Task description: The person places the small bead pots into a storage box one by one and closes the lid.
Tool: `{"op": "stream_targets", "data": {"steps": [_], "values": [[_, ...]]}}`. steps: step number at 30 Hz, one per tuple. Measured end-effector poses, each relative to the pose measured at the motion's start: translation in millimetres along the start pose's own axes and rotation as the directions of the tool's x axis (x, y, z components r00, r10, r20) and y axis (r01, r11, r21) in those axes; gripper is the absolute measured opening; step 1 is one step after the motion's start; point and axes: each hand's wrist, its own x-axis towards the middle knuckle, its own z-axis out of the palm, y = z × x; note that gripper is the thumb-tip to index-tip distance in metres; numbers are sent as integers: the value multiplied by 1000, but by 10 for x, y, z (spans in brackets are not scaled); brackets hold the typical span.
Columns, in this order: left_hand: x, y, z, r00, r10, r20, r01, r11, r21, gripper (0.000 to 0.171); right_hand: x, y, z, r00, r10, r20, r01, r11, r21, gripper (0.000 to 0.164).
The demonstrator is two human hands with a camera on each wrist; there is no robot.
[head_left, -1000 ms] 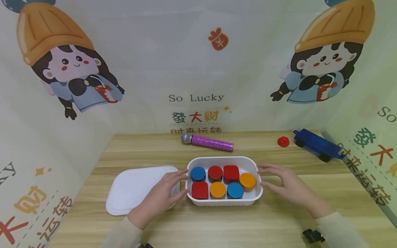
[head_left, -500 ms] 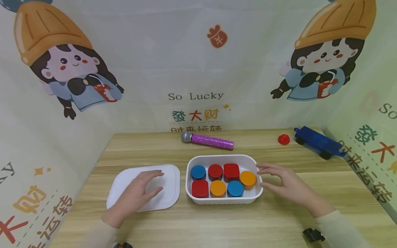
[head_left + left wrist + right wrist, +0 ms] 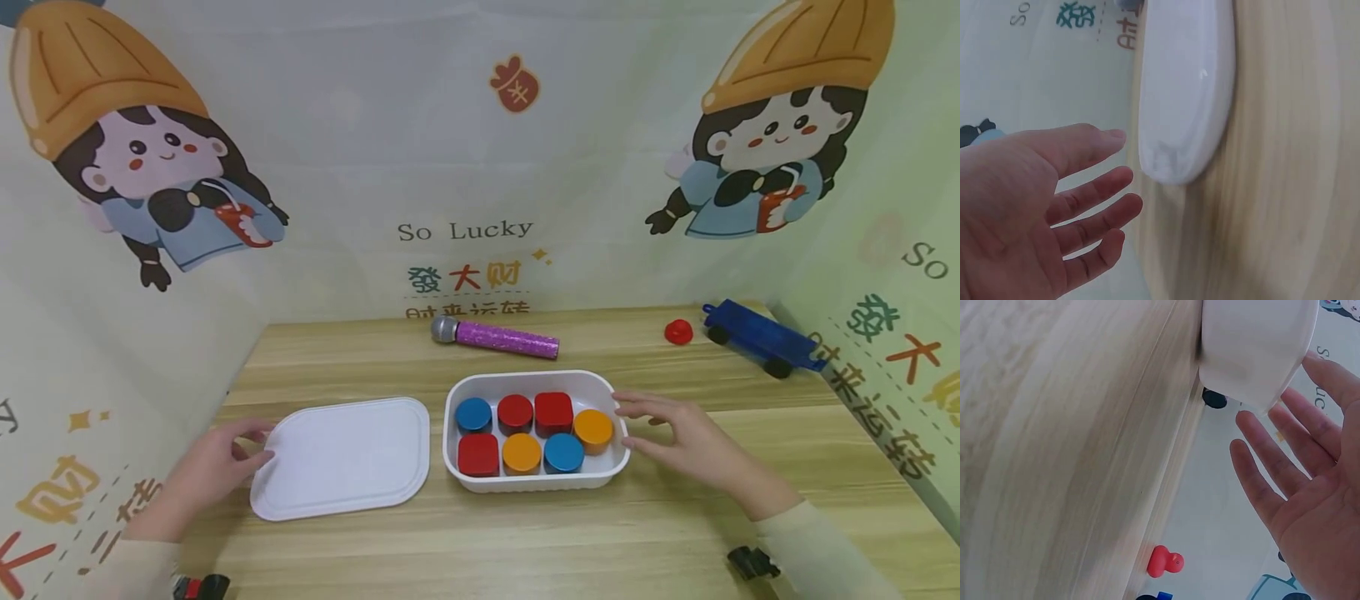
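A white plastic box [image 3: 540, 482] stands in the middle of the table, holding several red, blue and orange round and squarish pieces [image 3: 521, 454]. Left of it lies its flat white lid [image 3: 341, 458]. My left hand [image 3: 213, 467] is at the lid's left end with thumb and fingers apart; the left wrist view shows a small gap between the fingertips and the lid [image 3: 1179, 94]. My right hand [image 3: 690, 442] is at the box's right end, fingers loosely extended. In the right wrist view its fingertips reach the end wall of the box [image 3: 1254, 356].
Behind the box lies a purple glittery toy microphone [image 3: 498, 337]. A small red toy piece [image 3: 678, 332] and a blue wheeled toy trailer [image 3: 761, 337] are at the back right. Printed cloth walls [image 3: 345, 167] enclose the wooden table [image 3: 525, 550].
My left hand has left the box's left end and moved left across the lid to the lid's far left end. My right hand has stayed at the box.
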Motion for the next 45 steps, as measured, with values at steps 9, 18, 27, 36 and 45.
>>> {"op": "stream_targets", "data": {"steps": [9,18,27,36,45], "values": [[-24,-208,48,998,-13,64,16,999,-46,35,-8,-12,-1,1000,15,6,-15,1000,-8,40],[-10,-341,119,998,-14,60,17,998,-55,30,2,6,20,1000,16,14,-16,1000,-4,38],[-8,-391,70,980,-99,175,142,957,-254,35,0,17,23,1000,27,13,-27,1000,5,39],[-45,-534,39,974,-42,222,139,887,-440,46,-14,10,38,999,48,17,-48,999,12,39],[-90,-546,-15,974,-60,219,173,824,-540,58,-21,-8,26,998,62,23,-62,998,5,39]]}}
